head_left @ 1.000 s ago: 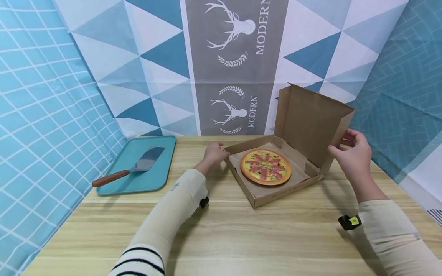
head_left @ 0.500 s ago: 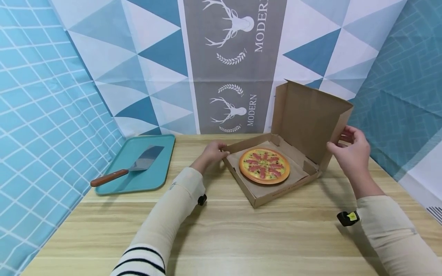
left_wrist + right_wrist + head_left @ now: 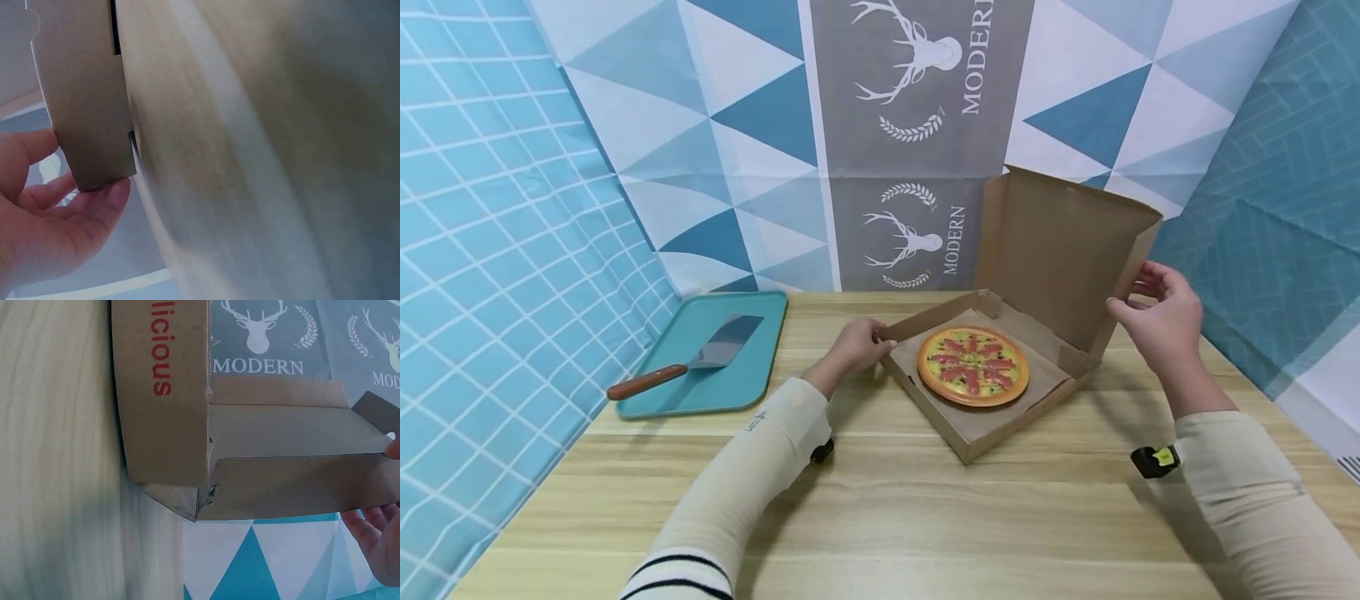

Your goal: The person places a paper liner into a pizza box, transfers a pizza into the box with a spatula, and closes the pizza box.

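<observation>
A cardboard pizza box (image 3: 927, 410) stands on the table with its lid (image 3: 1060, 250) raised at the right. Inside on brown paper lies a round pizza (image 3: 973, 367) with red topping strips. My left hand (image 3: 853, 346) grips the box's far left corner; in the left wrist view its thumb and fingers (image 3: 115, 195) are at two sides of the cardboard wall (image 3: 87, 106). My right hand (image 3: 1165, 312) holds the lid's edge, thumb on one face and fingers behind. The right wrist view shows that hand (image 3: 381, 544) at the lid's side flap (image 3: 300, 487).
A teal tray (image 3: 722, 392) sits at the back left. A pizza server (image 3: 647, 382) with a wooden handle lies across it, handle past the tray's left rim. Patterned cloth walls (image 3: 895, 150) close in the wooden table (image 3: 925, 533) behind and at both sides.
The lid has tilted slightly leftward over the box, with my right hand following. The box's near corner has shifted a little right and nearer. My left hand keeps its grip on the corner.
</observation>
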Motion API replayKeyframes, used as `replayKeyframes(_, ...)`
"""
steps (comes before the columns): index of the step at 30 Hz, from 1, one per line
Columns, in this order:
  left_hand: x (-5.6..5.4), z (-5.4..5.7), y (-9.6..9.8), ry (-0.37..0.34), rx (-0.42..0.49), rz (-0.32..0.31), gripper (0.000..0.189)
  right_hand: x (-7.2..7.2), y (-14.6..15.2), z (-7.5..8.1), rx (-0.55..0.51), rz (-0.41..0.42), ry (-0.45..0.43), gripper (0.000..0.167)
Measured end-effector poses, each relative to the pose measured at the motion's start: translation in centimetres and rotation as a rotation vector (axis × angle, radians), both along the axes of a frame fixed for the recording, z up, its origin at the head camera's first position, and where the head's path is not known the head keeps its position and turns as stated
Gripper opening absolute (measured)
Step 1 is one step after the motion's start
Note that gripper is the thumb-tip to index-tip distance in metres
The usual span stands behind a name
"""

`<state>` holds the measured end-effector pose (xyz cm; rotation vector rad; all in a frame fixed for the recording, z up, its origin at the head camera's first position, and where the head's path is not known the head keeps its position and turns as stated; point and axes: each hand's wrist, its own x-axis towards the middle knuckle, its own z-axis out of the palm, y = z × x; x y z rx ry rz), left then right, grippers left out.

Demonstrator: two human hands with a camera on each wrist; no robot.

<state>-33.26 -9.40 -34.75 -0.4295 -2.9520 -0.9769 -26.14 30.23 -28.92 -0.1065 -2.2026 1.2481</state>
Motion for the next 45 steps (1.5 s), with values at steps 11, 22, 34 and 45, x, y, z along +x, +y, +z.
replayKeyframes(11,2.1,0.7,-0.7,0.047,-0.156,-0.001,0.026,-1.2,-2.3,0.4,0.072,0.105,0.048,0.063)
replayKeyframes(22,4.4,0.7,-1.7,0.071,-0.219,0.028,0.029,-2.7,-3.5,-0.1,0.074,0.194,0.1,0.06)
replayKeyframes(34,6.2,0.7,-2.8,0.06,-0.168,0.016,0.028,-4.0,-3.6,0.1,0.071,0.324,0.108,0.064)
replayKeyframes(45,8.6,1.1,-2.8,0.04,-0.188,0.056,0.03,-4.4,-3.5,-0.2,0.059,0.416,0.103,0.063)
